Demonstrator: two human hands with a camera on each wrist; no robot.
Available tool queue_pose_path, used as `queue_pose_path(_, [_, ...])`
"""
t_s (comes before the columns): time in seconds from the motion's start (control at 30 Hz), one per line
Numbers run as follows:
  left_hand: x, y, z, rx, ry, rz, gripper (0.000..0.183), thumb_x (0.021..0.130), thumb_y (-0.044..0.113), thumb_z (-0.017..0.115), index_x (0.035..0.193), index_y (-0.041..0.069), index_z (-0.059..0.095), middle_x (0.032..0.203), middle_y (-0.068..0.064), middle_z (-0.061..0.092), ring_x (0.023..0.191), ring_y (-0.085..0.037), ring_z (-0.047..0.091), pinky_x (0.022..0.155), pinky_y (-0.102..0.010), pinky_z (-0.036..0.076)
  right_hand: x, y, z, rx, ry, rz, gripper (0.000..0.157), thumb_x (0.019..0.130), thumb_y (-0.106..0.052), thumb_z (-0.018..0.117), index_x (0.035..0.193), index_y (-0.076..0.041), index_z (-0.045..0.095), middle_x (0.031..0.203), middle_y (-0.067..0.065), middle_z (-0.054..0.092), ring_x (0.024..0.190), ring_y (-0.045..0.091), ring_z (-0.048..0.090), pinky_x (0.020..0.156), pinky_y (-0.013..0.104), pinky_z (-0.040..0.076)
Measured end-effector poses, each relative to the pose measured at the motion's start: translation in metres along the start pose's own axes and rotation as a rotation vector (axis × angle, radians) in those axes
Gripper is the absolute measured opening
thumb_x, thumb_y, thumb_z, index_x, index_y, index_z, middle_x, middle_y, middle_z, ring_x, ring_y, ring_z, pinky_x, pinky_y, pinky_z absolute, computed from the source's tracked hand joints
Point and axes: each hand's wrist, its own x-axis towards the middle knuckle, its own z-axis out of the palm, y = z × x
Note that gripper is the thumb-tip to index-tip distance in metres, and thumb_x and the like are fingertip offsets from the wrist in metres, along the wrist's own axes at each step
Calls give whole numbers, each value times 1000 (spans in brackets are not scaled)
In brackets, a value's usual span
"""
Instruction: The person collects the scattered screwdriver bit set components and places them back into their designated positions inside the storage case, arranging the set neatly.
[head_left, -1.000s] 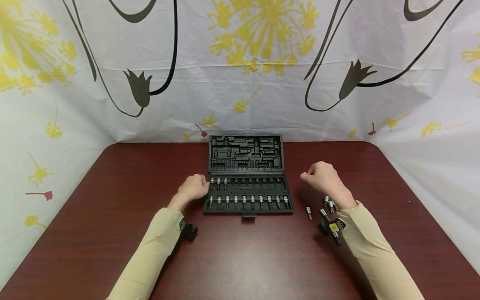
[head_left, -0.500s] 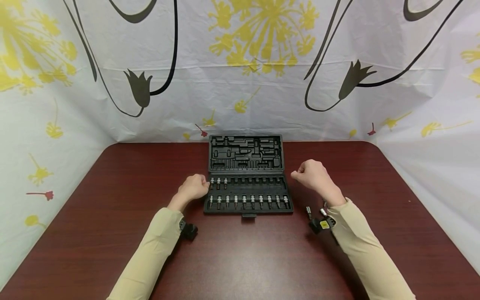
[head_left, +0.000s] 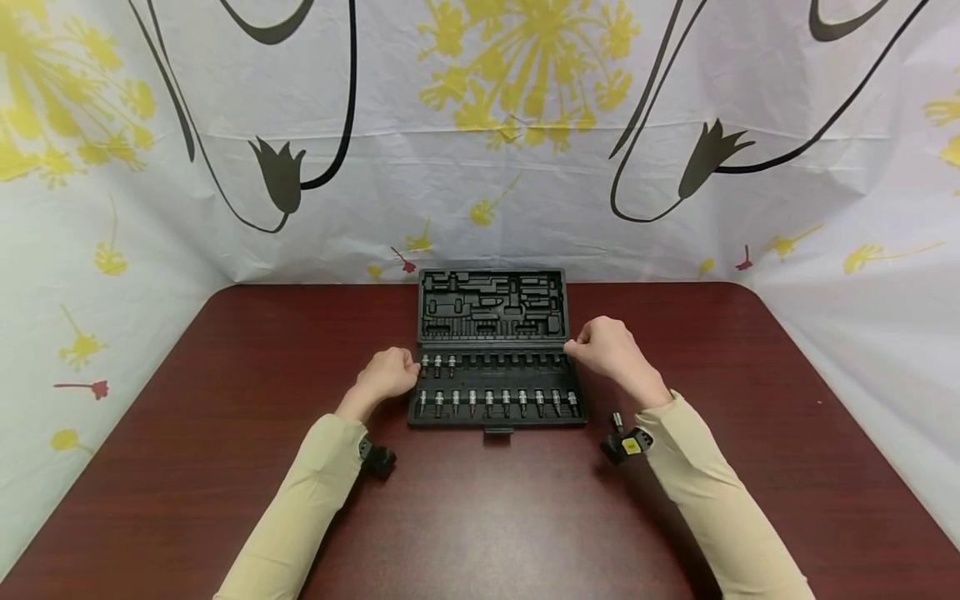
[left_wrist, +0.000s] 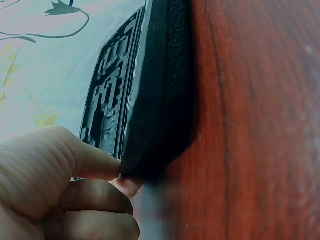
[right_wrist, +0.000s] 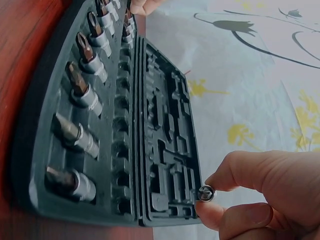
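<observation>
A black plastic case lies open at the middle of the table, its lid raised behind. My left hand pinches the case's left edge; in the left wrist view its fingers curl at the corner. Between thumb and fingertips, my right hand pinches a small bit socket, seen end-on, by the case's right side near the back row. Bit sockets with screwdriver tips fill the front row. The back row holds three at its left end; its other slots are vacant.
One loose bit socket lies on the dark red table right of the case, beside the right wrist camera. The right forearm covers the table behind it. A patterned white cloth hangs behind the table.
My right hand has moved left to the case's right edge, carrying the bit socket. Its forearm now covers several loose bit sockets seen earlier. My left hand and the case have stayed put.
</observation>
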Motion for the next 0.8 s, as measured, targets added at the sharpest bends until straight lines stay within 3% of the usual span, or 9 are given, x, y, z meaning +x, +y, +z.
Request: queue_pose_path(0.8, [1,0,1,-1,-4,-11,36,96,20,49,63,11,38,57,-1,32,53,-16,31,52,-29,27,15,-30,21,41,-44,-14,47,86,-17,59,47,-15,35,42,-7,24,39,7,19,45,24,22])
